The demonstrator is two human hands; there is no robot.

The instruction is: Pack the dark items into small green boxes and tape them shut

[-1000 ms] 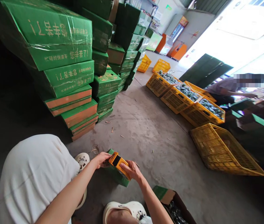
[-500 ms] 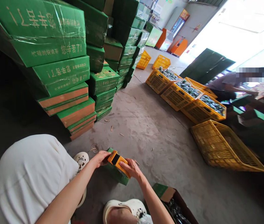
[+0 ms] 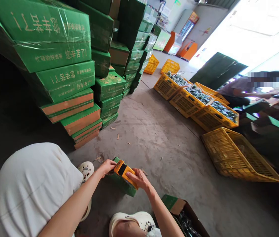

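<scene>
A small green box point(image 3: 123, 185) rests low in front of me, between my feet. Across its top lies an orange tool with a black band point(image 3: 121, 167), shaped like a tape dispenser. My right hand point(image 3: 139, 178) is closed around the near end of this tool, its thumb on top. At the far left corner of the box, my left hand point(image 3: 107, 167) pinches the edge beside the tool's other end. Its fingertips are partly hidden there. An open green carton point(image 3: 170, 202) with dark, shiny contents stands by my right forearm.
Taped green cartons point(image 3: 63, 79) are stacked high on the left. Yellow crates point(image 3: 184, 102) filled with small wrapped items stand to the right, near another yellow crate point(image 3: 223, 151). A person point(image 3: 238, 87) bends over boxes beyond them. Scraps dot the concrete floor point(image 3: 149, 131).
My hands, the green box and the orange tool stay in nearly the same place. The view shifts very slightly. The person at the right has moved an arm a little.
</scene>
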